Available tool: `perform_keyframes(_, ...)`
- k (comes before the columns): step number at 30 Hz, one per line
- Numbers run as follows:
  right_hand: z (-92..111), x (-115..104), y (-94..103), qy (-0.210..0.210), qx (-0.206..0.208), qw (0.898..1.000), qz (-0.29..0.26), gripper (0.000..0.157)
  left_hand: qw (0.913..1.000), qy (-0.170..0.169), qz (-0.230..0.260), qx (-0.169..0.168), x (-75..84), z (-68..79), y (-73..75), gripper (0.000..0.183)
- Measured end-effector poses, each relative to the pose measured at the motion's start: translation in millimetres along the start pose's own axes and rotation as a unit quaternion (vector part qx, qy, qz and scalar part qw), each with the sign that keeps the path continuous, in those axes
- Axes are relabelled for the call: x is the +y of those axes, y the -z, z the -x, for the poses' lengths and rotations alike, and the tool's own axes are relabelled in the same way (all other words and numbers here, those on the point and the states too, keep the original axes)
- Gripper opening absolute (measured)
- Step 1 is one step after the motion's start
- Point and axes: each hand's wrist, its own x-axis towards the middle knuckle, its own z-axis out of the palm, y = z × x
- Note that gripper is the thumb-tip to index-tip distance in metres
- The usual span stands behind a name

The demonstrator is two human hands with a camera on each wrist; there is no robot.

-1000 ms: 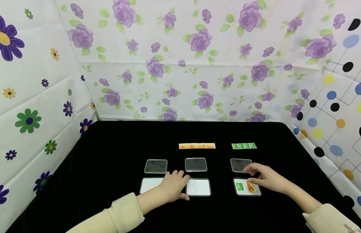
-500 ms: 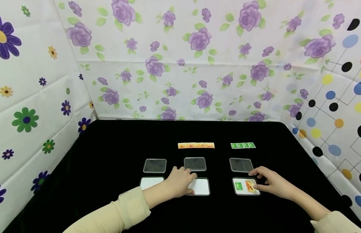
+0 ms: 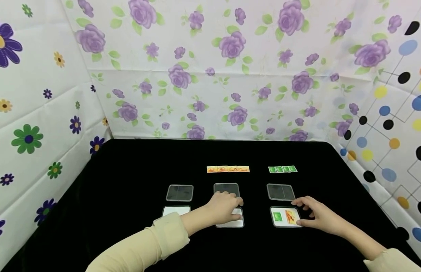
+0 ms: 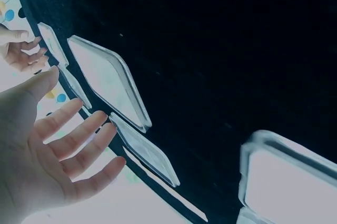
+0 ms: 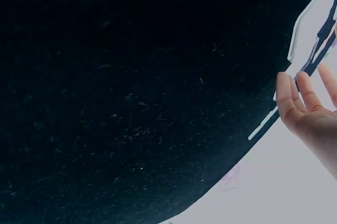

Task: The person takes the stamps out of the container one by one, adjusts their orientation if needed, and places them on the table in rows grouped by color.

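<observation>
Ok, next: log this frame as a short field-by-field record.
Left hand: over the middle tray, holding nothing visible
Right hand: by the edge of the right tray; contact unclear
Right tray: one green card, one orange card
Left tray: white, partly behind the sleeve
Behind trays: three clear panels
Farther back: orange card row, green card row

No words, numbers or brands can be read. With the right-hand tray (image 3: 280,224) as landmark, the green card (image 3: 277,217) and the orange card (image 3: 291,217) inside it carry small printed pictures. Farther back, the row of green cards (image 3: 282,169) and, to its left, the row of orange cards (image 3: 228,169) bear prints too small to make out as lettering.
</observation>
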Motion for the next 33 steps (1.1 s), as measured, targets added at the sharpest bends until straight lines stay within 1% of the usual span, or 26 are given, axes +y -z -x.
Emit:
perform_keyframes(4,1,1,-1.2,-0.004,0.004,1.000,0.000,0.053,0.9997,-0.015,0.009,0.018,7.3,-8.3,-1.1,0.034)
perform_keyframes(9,5,5,-4.2,0.000,0.010,1.000,0.010,0.054,0.9991,-0.022,0.014,0.035,17.0,-21.8,-3.3,0.026)
perform_keyframes(14,6,10,-6.9,0.016,0.015,1.000,0.011,0.054,0.9988,-0.028,0.033,0.023,24.8,-35.1,-5.8,0.026)
perform_keyframes(17,5,13,-7.4,0.024,0.013,1.000,0.007,0.055,0.9987,-0.026,0.041,0.016,27.6,-41.8,-6.4,0.026)
perform_keyframes(21,5,19,-7.4,0.027,0.009,1.000,0.004,0.056,0.9987,-0.025,0.041,0.019,30.0,-48.4,-6.4,0.025)
perform_keyframes(25,7,22,-9.1,0.029,0.007,1.000,0.005,0.055,0.9987,-0.022,0.045,0.015,32.3,-53.0,-10.7,0.024)
perform_keyframes(28,7,21,-9.2,0.021,0.002,1.000,0.005,0.056,0.9989,-0.014,0.043,0.014,33.8,-58.2,-15.3,0.024)
perform_keyframes(33,1,17,-7.0,-0.001,-0.012,1.000,0.003,0.059,0.9997,0.011,0.020,0.010,38.2,-68.5,-19.3,0.023)
